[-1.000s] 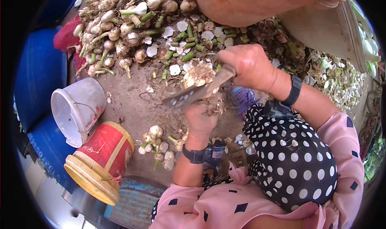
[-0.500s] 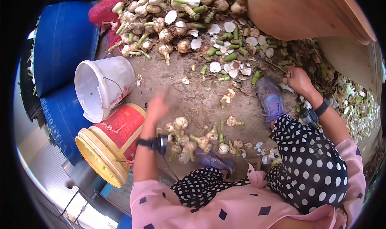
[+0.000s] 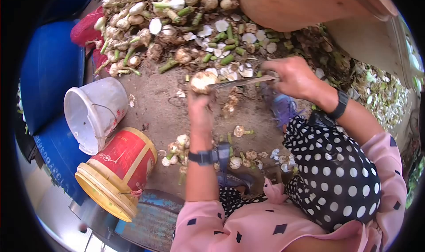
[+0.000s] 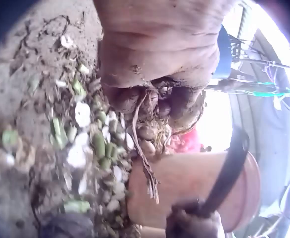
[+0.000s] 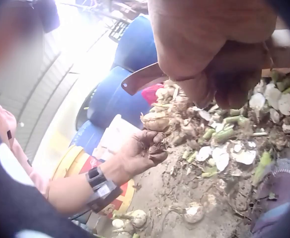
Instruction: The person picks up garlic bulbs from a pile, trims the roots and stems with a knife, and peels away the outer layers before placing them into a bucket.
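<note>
Here, we see the left hand (image 3: 200, 112), fingers clamped on a garlic bulb (image 3: 203, 82), likely light, firm, best held root-side; at its three o'clock, the right hand (image 3: 294, 78) clamps a knife (image 3: 245, 80).

- A rough produce-trimming yard or shed; which one is unclear
- Soiled ground (image 3: 152, 90) as work surface
- Heaped garlic (image 3: 128, 24), upper left
- Peelings (image 3: 383, 103), right
- Blue tubs (image 3: 53, 70), left edge
- Ribbed sheeting (image 5: 60, 82), right-wrist view's upper left
</note>
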A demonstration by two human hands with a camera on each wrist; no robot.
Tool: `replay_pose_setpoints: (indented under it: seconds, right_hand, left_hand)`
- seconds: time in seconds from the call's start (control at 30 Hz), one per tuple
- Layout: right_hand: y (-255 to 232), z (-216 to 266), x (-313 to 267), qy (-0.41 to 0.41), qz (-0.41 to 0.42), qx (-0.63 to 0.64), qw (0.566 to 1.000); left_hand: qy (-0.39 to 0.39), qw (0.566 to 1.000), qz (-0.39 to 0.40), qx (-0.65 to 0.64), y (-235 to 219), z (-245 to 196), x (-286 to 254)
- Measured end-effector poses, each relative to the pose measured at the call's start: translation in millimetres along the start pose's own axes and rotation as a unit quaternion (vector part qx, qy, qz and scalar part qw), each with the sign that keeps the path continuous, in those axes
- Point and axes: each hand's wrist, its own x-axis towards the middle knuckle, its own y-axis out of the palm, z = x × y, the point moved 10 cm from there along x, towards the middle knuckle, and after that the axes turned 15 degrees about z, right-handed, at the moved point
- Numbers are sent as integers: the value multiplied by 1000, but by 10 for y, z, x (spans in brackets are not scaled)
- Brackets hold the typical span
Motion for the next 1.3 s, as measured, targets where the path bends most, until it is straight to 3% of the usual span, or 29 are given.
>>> replay_pose_setpoints:
  seconds: [0.03,0.07,0.13,0.23,0.33,0.43,0.47,0.5,0.53,0.57,0.6,0.63,0.67,0.7,0.77,0.8,0.83,0.87,0.9,0.97,1.0,1.03,1.07,1.1,1.17,1.2,1.23,1.27,1.3]
  right_hand:
    - [-74,121,-10,-23,-20,-11,999]
    - [-100,203,-12,-37,-24,-9,999]
    - [-118,306,-33,-50,-29,-7,998]
    - [-148,404,-90,-79,-57,-28,995]
    - [-157,384,-110,-85,-63,-33,994]
    - [-154,323,-119,-99,-68,-30,992]
    - [-70,50,-66,-33,-66,-42,996]
    - [-15,-240,-32,30,-63,-54,996]
    - [-42,-542,-38,99,-42,-4,994]
    - [-30,-629,-57,100,-43,-6,994]
    - [62,-629,-10,87,10,227,970]
    - [157,-525,-13,77,61,450,888]
    - [118,-244,-69,71,138,539,828]
    - [250,-261,30,1,117,571,813]
    - [176,-173,71,-37,87,621,778]
    - [163,-175,53,-13,89,628,773]
    - [172,-162,27,11,91,635,767]
    - [79,-66,58,-45,64,573,816]
    - [91,36,103,-76,50,521,849]
    - [41,116,47,-77,41,296,951]
    - [33,126,48,-78,42,297,951]
    - [-70,98,45,-59,5,197,979]
    - [-169,76,39,-40,-33,94,994]
    - [-164,41,57,-42,-33,94,994]
    - [156,-98,151,-22,81,81,993]
    - [366,-336,127,17,120,60,991]
    - [516,-587,82,51,154,35,986]
    - [493,-684,-5,56,139,80,985]
    - [524,-715,-97,63,127,130,981]
  left_hand:
    - [-4,1000,6,-4,87,169,-112]
    - [79,978,21,190,231,66,-218]
    - [162,912,37,375,589,-30,-419]
    - [179,920,50,345,723,-41,-512]
    - [207,876,122,418,850,-8,-525]
    - [179,901,89,384,965,-113,-612]
    - [135,981,70,122,920,-105,-631]
    - [84,984,44,-151,933,4,-656]
    - [93,982,87,-137,965,-53,-608]
    - [103,978,130,-123,994,-105,-569]
    - [111,981,158,28,1051,-191,-447]
    - [110,959,189,179,1141,-222,-354]
    - [126,876,204,418,1435,-408,-327]
    - [233,726,139,632,1630,-588,-359]
    - [251,794,3,554,1420,-699,-248]
    - [257,792,3,553,1472,-715,-303]
    - [139,974,26,174,1191,-454,-255]
    - [-9,970,44,-239,1223,18,-283]
    - [-9,970,40,-240,1207,92,-298]
    - [1,992,65,-107,1178,170,-283]
    - [-5,997,12,-79,1125,129,-314]
    - [-3,997,13,-80,1115,110,-306]
    - [-3,1000,24,18,1109,38,-291]
    - [-4,993,33,116,1090,-26,-292]
    - [-41,986,39,155,911,-29,-356]
    - [-27,945,142,293,1037,-230,-416]
    - [-9,874,238,423,1104,-380,-491]
    - [-191,825,283,450,654,-47,-542]
    - [-193,827,276,451,453,-163,-537]
